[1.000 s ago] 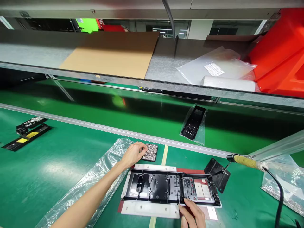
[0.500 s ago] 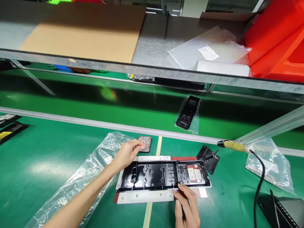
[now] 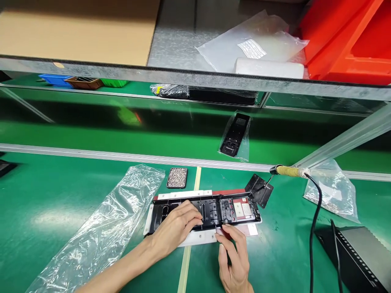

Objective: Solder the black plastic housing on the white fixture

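Observation:
A long black plastic housing [image 3: 209,209] lies open side up between white rails on a fixture. My left hand [image 3: 174,226] is over its middle, fingertips pinched together near the inner floor. Whatever those fingers hold is too small or hidden to make out. At the near edge of the housing, my right hand [image 3: 233,254] rests its fingertips on the rim and the white rail [image 3: 198,238], thumb apart from the fingers. Beyond the housing sits a small black tray [image 3: 177,178] full of tiny metal pieces.
Clear plastic film [image 3: 106,219] lies to the left. On the right are a soldering iron [image 3: 288,171] with a black cable, a black plate [image 3: 259,190], a plastic bag [image 3: 332,191] and a black device [image 3: 357,252]. A bagged black panel [image 3: 235,136] leans behind; a shelf edge [image 3: 183,77] runs above.
My left hand has moved from the tray of metal pieces toward me and right, onto the housing. My right hand stays at the near rim. The camera view has shifted slightly.

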{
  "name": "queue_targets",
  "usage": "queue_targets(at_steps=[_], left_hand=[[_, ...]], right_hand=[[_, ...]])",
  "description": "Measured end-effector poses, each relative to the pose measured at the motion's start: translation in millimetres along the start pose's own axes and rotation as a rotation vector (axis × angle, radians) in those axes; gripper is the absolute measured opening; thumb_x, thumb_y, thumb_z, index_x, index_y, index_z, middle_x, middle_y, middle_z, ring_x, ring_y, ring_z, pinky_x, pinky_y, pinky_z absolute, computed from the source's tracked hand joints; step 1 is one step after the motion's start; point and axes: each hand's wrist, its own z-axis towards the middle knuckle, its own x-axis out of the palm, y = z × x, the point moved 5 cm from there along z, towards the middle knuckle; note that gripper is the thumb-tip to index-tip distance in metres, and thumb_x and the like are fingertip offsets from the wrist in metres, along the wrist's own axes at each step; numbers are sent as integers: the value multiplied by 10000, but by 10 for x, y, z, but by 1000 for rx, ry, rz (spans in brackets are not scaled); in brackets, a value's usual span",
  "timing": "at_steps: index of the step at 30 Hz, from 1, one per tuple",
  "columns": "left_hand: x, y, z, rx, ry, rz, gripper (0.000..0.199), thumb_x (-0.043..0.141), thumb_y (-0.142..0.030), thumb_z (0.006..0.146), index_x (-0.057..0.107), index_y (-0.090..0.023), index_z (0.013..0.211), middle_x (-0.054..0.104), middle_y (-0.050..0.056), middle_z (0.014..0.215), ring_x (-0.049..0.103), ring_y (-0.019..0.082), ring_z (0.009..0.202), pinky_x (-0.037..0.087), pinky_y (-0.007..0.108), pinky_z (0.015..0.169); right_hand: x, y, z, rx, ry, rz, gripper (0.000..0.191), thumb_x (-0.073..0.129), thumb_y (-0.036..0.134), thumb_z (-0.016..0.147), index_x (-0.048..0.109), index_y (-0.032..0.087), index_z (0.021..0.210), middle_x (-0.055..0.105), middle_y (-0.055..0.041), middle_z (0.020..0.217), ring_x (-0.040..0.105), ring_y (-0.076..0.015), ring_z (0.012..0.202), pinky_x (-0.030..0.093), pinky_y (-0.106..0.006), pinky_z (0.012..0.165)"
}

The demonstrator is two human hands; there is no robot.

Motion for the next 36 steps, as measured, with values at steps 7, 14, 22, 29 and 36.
queue_targets(at_steps=[7,14,22,29,36], left_hand=[[118,-33,-5,179,-80,195,142,583,-191,950,680,-210,1051,658,-13,958,533,57,893,467,180,755],[117,-47,-22,195,-83,228,217,602,-175,935,656,-204,1143,658,2,1006,543,61,919,506,181,774],[90,-39,-173,201,-140,232,297,604,-97,914,630,-198,1191,653,25,1066,551,65,951,534,183,805],[93,-109,-218,321,-40,532,402,576,-78,900,609,-179,1288,640,61,1121,549,130,999,568,266,853],[-32,-132,-336,378,-122,478,413,440,-171,965,620,-239,1330,663,42,1162,557,159,1109,547,267,937]], right_hand=[[8,-9,-18,18,16,25,310,517,9,936,700,128,1156,581,-150,1286,562,-227,1240,522,-416,1003],[14,-18,-33,31,39,41,331,506,1,929,690,136,1169,582,-142,1275,558,-222,1237,532,-417,1002],[34,-37,-40,32,38,47,341,512,-12,922,687,131,1177,584,-143,1269,556,-222,1235,529,-418,1003],[-1,-30,-30,34,29,40,326,516,-1,923,687,129,1168,594,-145,1254,566,-225,1225,550,-414,985],[8,65,135,-12,-42,-40,258,471,44,937,670,134,1074,607,-129,1186,627,-215,1113,610,-378,883]])
